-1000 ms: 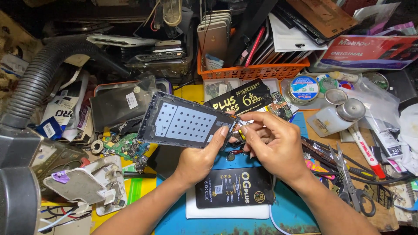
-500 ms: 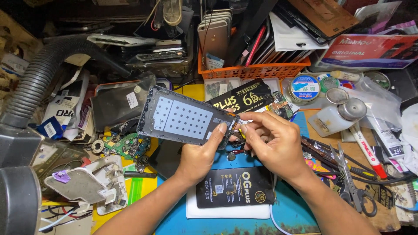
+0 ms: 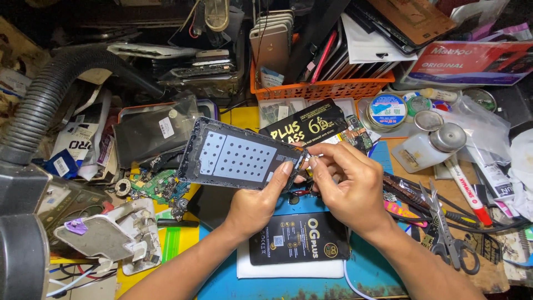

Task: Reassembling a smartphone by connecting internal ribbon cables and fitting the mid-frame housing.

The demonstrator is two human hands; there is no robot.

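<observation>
Head view: at frame centre we see the left hand (image 3: 256, 204) clamped on the right edge of a dark phone frame (image 3: 239, 158), held tilted above the cluttered tabletop (image 3: 383, 266). The right hand (image 3: 348, 188) has its fingertips pinched together at the frame's right corner. A black flat package (image 3: 300, 239) lies below them.

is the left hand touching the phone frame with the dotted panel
Touching. The head view shows the left hand with its fingertips pressed against the right end of the phone frame, holding it up off the bench.
</observation>
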